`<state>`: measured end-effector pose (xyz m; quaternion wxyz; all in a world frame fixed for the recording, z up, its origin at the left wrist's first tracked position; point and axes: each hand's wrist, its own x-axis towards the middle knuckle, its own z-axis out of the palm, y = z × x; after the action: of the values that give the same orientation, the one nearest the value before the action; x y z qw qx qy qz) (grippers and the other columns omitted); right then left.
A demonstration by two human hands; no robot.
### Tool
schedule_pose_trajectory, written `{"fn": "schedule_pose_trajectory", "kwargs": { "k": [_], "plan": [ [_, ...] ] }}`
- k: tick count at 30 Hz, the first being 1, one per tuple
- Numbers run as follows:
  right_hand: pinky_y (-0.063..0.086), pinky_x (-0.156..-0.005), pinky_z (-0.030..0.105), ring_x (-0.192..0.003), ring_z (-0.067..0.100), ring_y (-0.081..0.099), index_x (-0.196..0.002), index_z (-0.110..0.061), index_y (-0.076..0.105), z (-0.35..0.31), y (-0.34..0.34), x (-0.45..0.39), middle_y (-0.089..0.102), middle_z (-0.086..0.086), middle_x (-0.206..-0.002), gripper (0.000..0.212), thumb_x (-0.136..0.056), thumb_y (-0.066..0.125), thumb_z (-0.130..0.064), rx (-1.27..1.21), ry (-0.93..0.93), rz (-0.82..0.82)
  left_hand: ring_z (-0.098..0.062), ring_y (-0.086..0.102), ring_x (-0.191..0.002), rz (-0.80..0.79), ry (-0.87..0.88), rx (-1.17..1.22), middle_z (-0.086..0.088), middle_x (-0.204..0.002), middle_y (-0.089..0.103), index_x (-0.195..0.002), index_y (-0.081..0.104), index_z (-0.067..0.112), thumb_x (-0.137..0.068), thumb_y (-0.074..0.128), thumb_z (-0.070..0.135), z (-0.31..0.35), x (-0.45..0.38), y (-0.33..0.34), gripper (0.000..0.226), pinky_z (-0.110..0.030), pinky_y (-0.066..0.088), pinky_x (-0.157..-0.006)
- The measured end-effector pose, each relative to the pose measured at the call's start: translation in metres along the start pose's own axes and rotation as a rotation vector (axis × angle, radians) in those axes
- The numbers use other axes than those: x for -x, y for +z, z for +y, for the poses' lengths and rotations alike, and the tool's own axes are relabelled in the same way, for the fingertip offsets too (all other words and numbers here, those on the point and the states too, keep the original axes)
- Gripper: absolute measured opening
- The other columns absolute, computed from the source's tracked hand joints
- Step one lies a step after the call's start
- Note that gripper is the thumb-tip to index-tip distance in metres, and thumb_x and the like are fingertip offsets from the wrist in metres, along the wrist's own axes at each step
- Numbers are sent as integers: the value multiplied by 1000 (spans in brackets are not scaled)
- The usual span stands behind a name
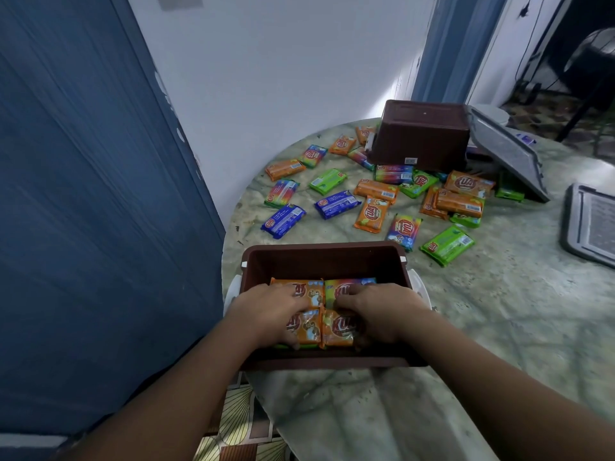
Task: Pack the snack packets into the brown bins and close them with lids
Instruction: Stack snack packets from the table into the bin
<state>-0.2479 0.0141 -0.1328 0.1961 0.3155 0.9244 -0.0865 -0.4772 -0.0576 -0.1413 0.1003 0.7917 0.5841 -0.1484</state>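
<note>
Near bin (324,261) sits at the bench (499,311) edge closest to the person, overhanging it slightly by the look of it. Both hands are down inside. Left hand (266,314) has fingers curled over the left orange packet (307,327); right hand (382,316) has fingers bent over the neighbouring orange packet (337,329). Whether they pinch or merely press I cannot tell.

Risks, as judged: downward pressure so near the edge could tip or slide the bin off; packets seated unevenly could ride up and foul the lid later.

Packets inside lie flat in a two-by-two layer, glossy, touching edge to edge, with green showing beneath.

Farther out, loose packets (337,203) lie scattered: orange, green, blue, rainbow. A second bin (422,138) lies overturned among them, a grey lid (509,154) leaning against it, another lid (590,224) lying flat at right.
</note>
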Motion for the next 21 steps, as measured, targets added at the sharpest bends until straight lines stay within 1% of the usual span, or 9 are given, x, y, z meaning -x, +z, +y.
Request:
{"fn": "schedule_pose_trajectory", "kwargs": {
  "k": [4, 7, 9, 12, 14, 16, 17, 19, 21],
  "plan": [
    [51, -88, 41, -122, 27, 53, -145, -36, 38, 1, 1, 0, 51, -1, -139, 76, -80, 75, -52, -4, -2, 27, -19, 48, -125, 6, 0, -6, 5, -134, 51, -143, 43, 38, -77, 69, 71, 0, 1, -1, 78, -38, 44, -100],
    [50, -88, 40, -119, 25, 52, -141, -33, 42, 0, 0, -1, 48, 0, -132, 75, -81, 65, -71, -20, 7, 81, -16, 46, -119, 64, -9, 30, 8, -127, 49, -137, 49, 36, -76, 62, 79, 0, 3, 0, 76, -35, 42, -98],
    [50, -88, 39, -114, 22, 53, -135, -32, 48, 1, -3, 0, 49, -2, -124, 66, -84, 59, -73, -118, 25, 184, -11, 42, -110, 209, -17, 137, 11, -117, 46, -133, 53, 35, -77, 57, 82, 1, 6, 0, 73, -33, 43, -94],
    [49, -90, 40, -109, 23, 53, -128, -28, 57, 9, -7, 0, 51, -1, -117, 43, -93, 62, -53, -236, 43, 451, -10, 42, -106, 518, -67, 295, 11, -113, 47, -132, 58, 30, -84, 62, 69, -5, 7, 1, 61, -34, 47, -90],
    [49, -88, 41, -106, 25, 52, -126, -26, 60, 16, -10, -6, 52, 1, -114, 38, -93, 66, -43, -192, 90, 613, -15, 44, -110, 651, -150, 265, 6, -116, 48, -132, 57, 28, -86, 67, 59, -12, 3, -1, 56, -36, 48, -90],
    [48, -90, 43, -109, 26, 50, -131, -26, 57, 22, -15, -13, 52, 3, -120, 45, -91, 68, -42, -131, 157, 687, -19, 44, -117, 644, -237, 181, 2, -124, 48, -136, 53, 26, -87, 68, 56, -18, -4, -9, 59, -37, 46, -94],
    [47, -94, 44, -115, 27, 48, -137, -27, 53, 25, -19, -18, 50, 4, -126, 52, -90, 68, -43, -127, 193, 668, -20, 43, -121, 617, -274, 151, 1, -130, 47, -138, 50, 26, -88, 67, 57, -22, -8, -14, 61, -38, 44, -98],
    [45, -102, 45, -126, 27, 45, -146, -29, 44, 30, -26, -28, 46, 4, -137, 61, -92, 67, -45, -144, 240, 558, -21, 41, -127, 533, -319, 153, 0, -139, 45, -143, 44, 26, -89, 65, 58, -31, -18, -21, 66, -39, 42, -102],
    [43, -102, 45, -127, 26, 48, -144, -29, 42, 33, -31, -37, 49, 2, -137, 57, -95, 63, -49, -107, 248, 417, -22, 42, -127, 419, -337, 199, -1, -138, 46, -142, 43, 28, -91, 63, 58, -41, -30, -23, 63, -41, 44, -100]
  ]
}}
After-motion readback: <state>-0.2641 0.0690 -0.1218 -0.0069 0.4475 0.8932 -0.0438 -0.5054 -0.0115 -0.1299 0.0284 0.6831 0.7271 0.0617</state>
